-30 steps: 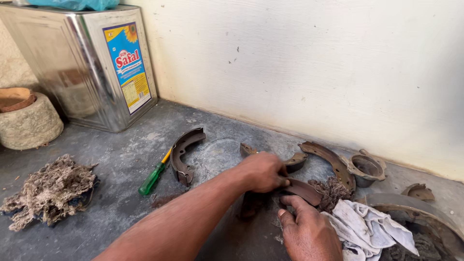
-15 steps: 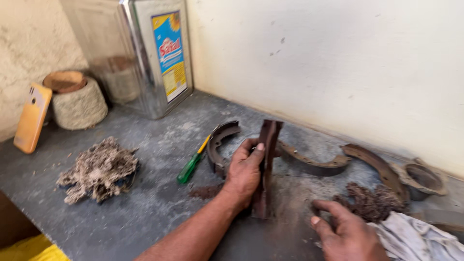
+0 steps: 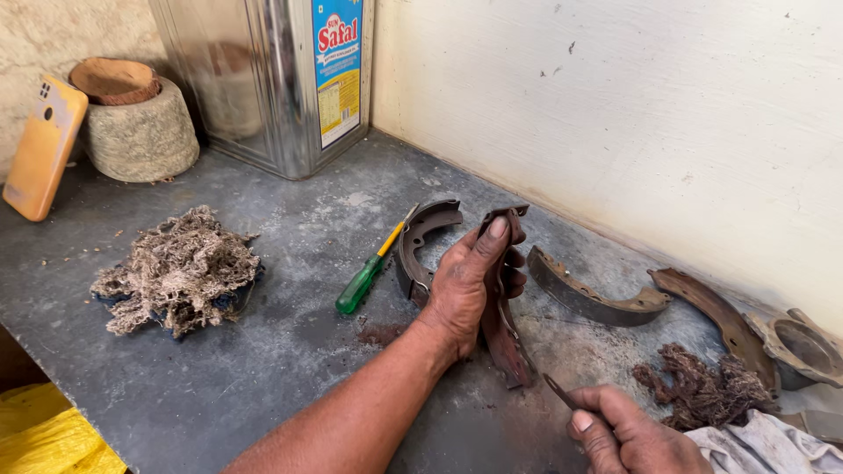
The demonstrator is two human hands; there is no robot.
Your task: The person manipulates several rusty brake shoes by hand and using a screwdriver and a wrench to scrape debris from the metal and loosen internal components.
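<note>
Grey worktop [image 3: 219, 369]: left hand [image 3: 470, 281] grips the upright brake shoe [image 3: 505, 338]; right hand [image 3: 628, 434] pinches a thin tool [image 3: 559, 392]; brace the shoe firmly.

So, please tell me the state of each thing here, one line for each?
Left hand: grips brake shoe.
Brake shoe: rusty, stood on end.
Right hand: shut on thin tool.
Screwdriver: lying flat.
Other shoes: lying on bench.
Tin can: upright.
Phone: leaning on wall.

One head-worn camera looks steeply down and forward over a grey workbench [image 3: 263, 369] toward a pale wall [image 3: 615, 114]. It sits close, above the person's forearms. No second view exists.
</note>
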